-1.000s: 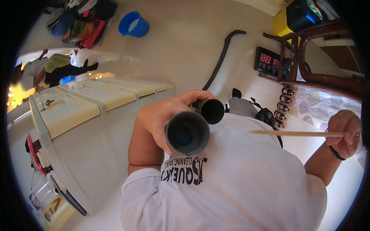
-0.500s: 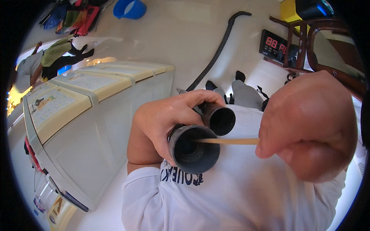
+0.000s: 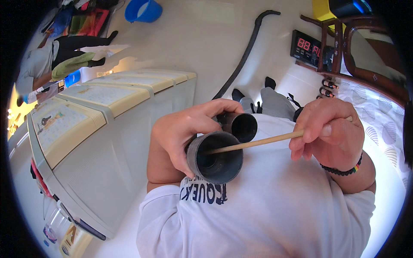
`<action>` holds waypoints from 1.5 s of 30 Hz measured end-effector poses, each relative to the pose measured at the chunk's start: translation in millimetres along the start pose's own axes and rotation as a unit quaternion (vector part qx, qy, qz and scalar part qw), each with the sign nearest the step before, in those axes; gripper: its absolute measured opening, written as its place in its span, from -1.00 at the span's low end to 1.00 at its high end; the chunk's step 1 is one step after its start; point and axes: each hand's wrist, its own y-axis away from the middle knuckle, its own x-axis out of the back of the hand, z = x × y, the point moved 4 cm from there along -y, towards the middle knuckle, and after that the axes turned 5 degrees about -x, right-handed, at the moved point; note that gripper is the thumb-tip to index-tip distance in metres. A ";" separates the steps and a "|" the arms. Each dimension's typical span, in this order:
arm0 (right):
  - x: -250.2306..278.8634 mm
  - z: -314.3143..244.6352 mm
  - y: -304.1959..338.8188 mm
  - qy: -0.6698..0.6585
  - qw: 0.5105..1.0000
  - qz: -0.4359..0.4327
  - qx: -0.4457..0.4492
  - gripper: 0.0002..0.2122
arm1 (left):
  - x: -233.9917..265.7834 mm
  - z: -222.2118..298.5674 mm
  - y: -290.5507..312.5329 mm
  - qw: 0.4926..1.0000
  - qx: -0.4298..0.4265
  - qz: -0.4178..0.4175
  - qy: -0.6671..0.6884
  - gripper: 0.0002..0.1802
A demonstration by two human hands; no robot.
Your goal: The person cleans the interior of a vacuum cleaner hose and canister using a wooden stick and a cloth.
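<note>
My left hand (image 3: 180,131) is wrapped round two dark, open-ended tubes held side by side. The wider tube (image 3: 230,165) has its mouth turned up toward me; the narrower tube (image 3: 246,127) sits just beyond it. Between the thumb and fingers of my right hand (image 3: 329,133) is a thin wooden stick (image 3: 269,139). It slants down to the left, its far tip inside the wide tube's mouth, and its other end pokes out past my fingers. The lower ends of both tubes are hidden.
A cream and white plastic drawer cabinet (image 3: 116,150) stands close on my left. On the floor ahead lie a long black pipe (image 3: 243,60) and a blue bucket (image 3: 148,12). Wooden furniture (image 3: 344,47) and a digital clock (image 3: 303,45) are at right. Another person (image 3: 43,60) bends at far left.
My right hand has dropped away from the camera and turned, showing its fingers and more of the stick, which now slants. The tubes have shifted slightly. The other person has changed posture.
</note>
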 end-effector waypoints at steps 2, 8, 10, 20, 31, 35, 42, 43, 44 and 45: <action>3.0 0.1 0.6 -0.025 1.000 0.007 0.014 -0.83 | 2.3 0.8 -0.2 1.000 0.012 0.018 0.001 -0.56; 15.7 -19.0 3.6 0.008 0.995 -0.042 0.088 -0.82 | 8.2 0.8 7.9 0.997 0.036 0.065 0.010 -0.62; 10.6 -33.0 5.0 0.098 0.985 -0.116 0.086 -0.85 | 8.7 1.3 7.6 0.999 0.028 0.018 -0.008 -0.68; -49.7 -64.2 -23.8 0.443 0.798 -0.408 0.034 -0.85 | 23.1 -8.3 -32.2 0.948 -0.141 -0.283 0.035 -0.35; -29.4 -16.9 -40.8 0.881 0.422 -0.213 -0.017 -0.72 | -3.0 -91.6 -40.3 0.941 0.066 -0.293 0.155 -0.11; -36.7 6.4 -35.2 0.899 0.402 -0.140 0.108 -0.81 | -10.6 -90.0 -45.0 0.936 0.101 -0.266 0.207 -0.05; -7.6 19.0 -52.2 0.847 0.499 -0.182 0.011 -0.90 | -31.8 -104.0 -43.3 0.915 0.149 -0.296 0.229 -0.04; -5.8 19.8 -51.2 0.823 0.539 -0.178 0.005 -0.89 | -32.7 -103.6 -40.4 0.914 0.140 -0.297 0.240 -0.05; -6.5 18.7 -50.8 0.797 0.578 -0.175 0.000 -0.88 | -31.4 -103.4 -41.2 0.917 0.133 -0.296 0.232 -0.05; -9.4 17.6 -49.6 0.779 0.602 -0.176 0.008 -0.88 | -31.2 -101.7 -39.7 0.918 0.118 -0.302 0.229 -0.06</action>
